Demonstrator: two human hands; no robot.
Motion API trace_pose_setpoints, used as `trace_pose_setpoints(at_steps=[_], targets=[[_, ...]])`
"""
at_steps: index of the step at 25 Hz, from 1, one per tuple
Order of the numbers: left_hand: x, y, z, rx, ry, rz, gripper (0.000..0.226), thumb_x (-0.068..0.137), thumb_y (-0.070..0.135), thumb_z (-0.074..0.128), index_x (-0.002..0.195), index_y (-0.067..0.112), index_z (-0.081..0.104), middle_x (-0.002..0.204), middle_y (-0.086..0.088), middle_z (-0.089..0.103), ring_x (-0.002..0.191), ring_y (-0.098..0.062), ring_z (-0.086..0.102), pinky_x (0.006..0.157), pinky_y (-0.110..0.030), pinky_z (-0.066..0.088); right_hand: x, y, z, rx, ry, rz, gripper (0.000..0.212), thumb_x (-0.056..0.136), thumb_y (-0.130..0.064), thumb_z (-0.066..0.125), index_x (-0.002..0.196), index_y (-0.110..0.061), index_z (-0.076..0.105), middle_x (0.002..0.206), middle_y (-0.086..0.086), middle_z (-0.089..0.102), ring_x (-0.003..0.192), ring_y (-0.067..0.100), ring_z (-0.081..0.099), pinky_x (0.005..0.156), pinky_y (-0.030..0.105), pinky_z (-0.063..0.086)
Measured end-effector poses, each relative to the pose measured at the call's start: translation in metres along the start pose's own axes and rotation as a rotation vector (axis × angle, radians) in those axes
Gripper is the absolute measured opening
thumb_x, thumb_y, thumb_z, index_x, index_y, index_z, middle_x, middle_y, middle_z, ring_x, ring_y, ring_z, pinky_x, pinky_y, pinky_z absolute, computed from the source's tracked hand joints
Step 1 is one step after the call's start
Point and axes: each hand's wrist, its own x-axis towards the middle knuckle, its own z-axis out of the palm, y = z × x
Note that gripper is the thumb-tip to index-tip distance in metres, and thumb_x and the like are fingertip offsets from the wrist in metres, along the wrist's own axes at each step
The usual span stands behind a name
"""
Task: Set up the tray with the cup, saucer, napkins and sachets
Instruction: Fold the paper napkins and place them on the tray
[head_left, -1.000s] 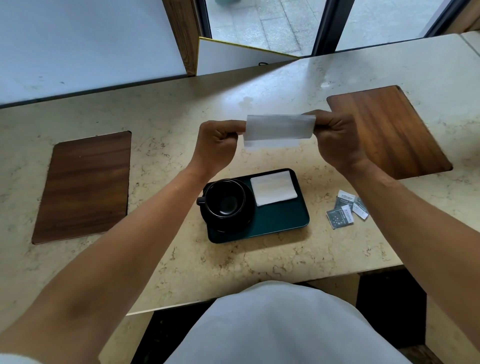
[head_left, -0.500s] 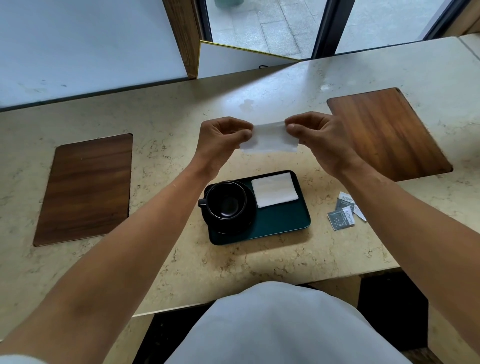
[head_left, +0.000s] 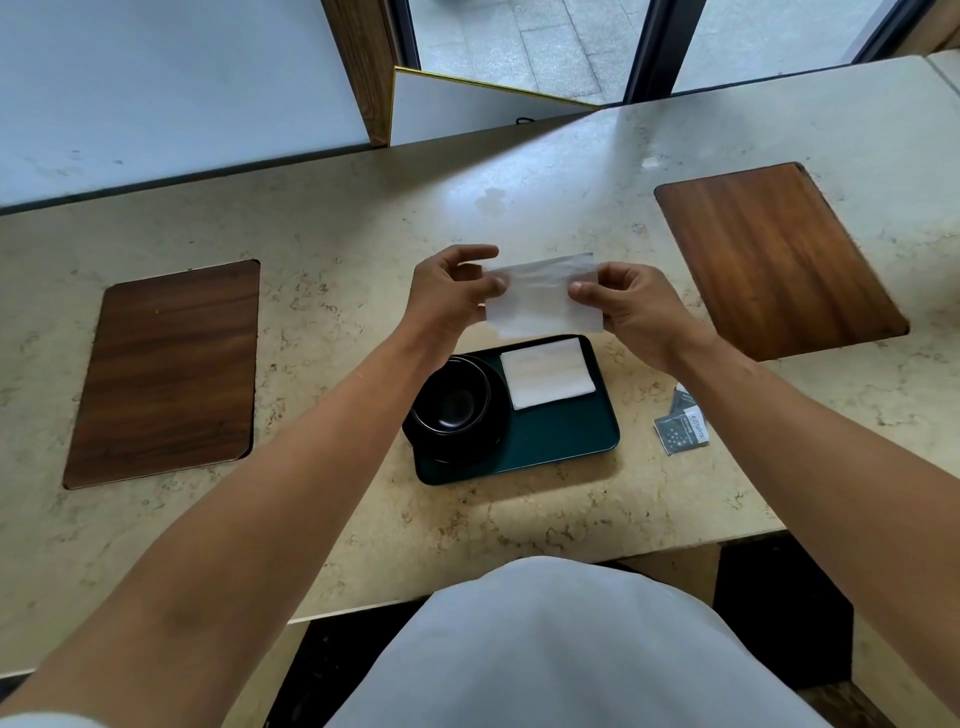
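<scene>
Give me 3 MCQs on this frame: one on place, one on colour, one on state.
1. Where are the sachets?
A. on the tray
B. on the counter, right of the tray
C. in the cup

2. What colour is the tray?
A. dark green
B. red
C. white

3. What state is the napkin in the hands in?
A. flat on the tray
B. held in the air by both hands
C. crumpled on the counter

Key:
1 B, they lie on the bare stone beside the tray's right edge.
2 A, its bare floor near the cup reads deep green.
3 B, the left hand and right hand pinch its two ends above the tray, while a second napkin already lies on it.
</scene>
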Motion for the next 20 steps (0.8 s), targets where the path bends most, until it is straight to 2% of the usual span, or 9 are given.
trace_pose_setpoints(at_steps=[3, 6, 8, 11, 16, 18, 20], targets=[[0.002, -0.011, 0.003, -0.023, -0.014, -0.262, 0.032, 0.081, -0.012, 0.075, 0.11, 0.0, 0.068, 0.107, -0.022, 0.071, 0.091, -0.034, 0.074, 0.084, -0.048, 0.063, 0.002, 0.012, -0.001, -0.061, 0.085, 0.077, 0.018, 0.085, -0.022, 0.081, 0.101, -0.014, 0.078, 0.107, 0.007, 0.079, 0.106, 0.029, 0.074, 0.094, 0.041, 0.059], [0.004, -0.025, 0.009, 0.0, 0.009, -0.394, 0.029, 0.082, -0.014, 0.074, 0.109, -0.007, 0.065, 0.101, -0.024, 0.073, 0.078, -0.031, 0.075, 0.075, -0.043, 0.065, 0.006, 0.027, -0.006, -0.113, 0.159, 0.202, 0.02, 0.091, -0.018, 0.076, 0.109, -0.009, 0.075, 0.108, 0.006, 0.077, 0.105, 0.027, 0.073, 0.083, 0.037, 0.061], [0.007, -0.033, 0.012, 0.018, 0.037, -0.407, 0.027, 0.083, -0.013, 0.074, 0.107, -0.008, 0.065, 0.101, -0.026, 0.073, 0.073, -0.03, 0.075, 0.071, -0.041, 0.065, 0.008, 0.038, -0.009, -0.113, 0.157, 0.283, 0.019, 0.094, -0.019, 0.074, 0.11, -0.01, 0.074, 0.11, 0.005, 0.077, 0.105, 0.024, 0.073, 0.079, 0.035, 0.061], [0.012, -0.044, 0.013, 0.114, 0.026, -0.403, 0.031, 0.084, -0.01, 0.074, 0.114, -0.009, 0.064, 0.106, -0.026, 0.073, 0.076, -0.03, 0.076, 0.067, -0.039, 0.065, 0.009, 0.054, -0.012, -0.107, 0.162, 0.389, 0.016, 0.097, -0.022, 0.071, 0.109, -0.012, 0.073, 0.111, 0.005, 0.076, 0.106, 0.025, 0.073, 0.087, 0.042, 0.061], [0.024, -0.055, 0.014, 0.347, -0.059, -0.386, 0.026, 0.085, -0.006, 0.075, 0.107, 0.0, 0.065, 0.11, -0.02, 0.068, 0.093, -0.032, 0.074, 0.063, -0.031, 0.063, 0.011, 0.073, -0.013, -0.158, 0.189, 0.421, 0.011, 0.095, -0.024, 0.074, 0.1, -0.015, 0.073, 0.105, 0.004, 0.078, 0.1, 0.023, 0.075, 0.09, 0.043, 0.061], [0.03, -0.061, 0.016, 0.425, -0.062, -0.36, 0.026, 0.084, -0.004, 0.075, 0.108, 0.002, 0.065, 0.109, -0.017, 0.066, 0.093, -0.029, 0.072, 0.059, -0.026, 0.062, 0.012, 0.077, -0.014, -0.149, 0.197, 0.427, 0.012, 0.093, -0.025, 0.076, 0.099, -0.014, 0.074, 0.104, 0.004, 0.078, 0.097, 0.024, 0.076, 0.088, 0.043, 0.062], [0.037, -0.066, 0.02, 0.563, -0.087, -0.314, 0.022, 0.085, 0.001, 0.075, 0.106, 0.002, 0.067, 0.106, -0.016, 0.066, 0.091, -0.028, 0.071, 0.063, -0.03, 0.064, 0.013, 0.08, -0.016, -0.145, 0.208, 0.44, 0.013, 0.092, -0.025, 0.076, 0.099, -0.014, 0.073, 0.103, 0.005, 0.078, 0.097, 0.025, 0.075, 0.088, 0.043, 0.062]])
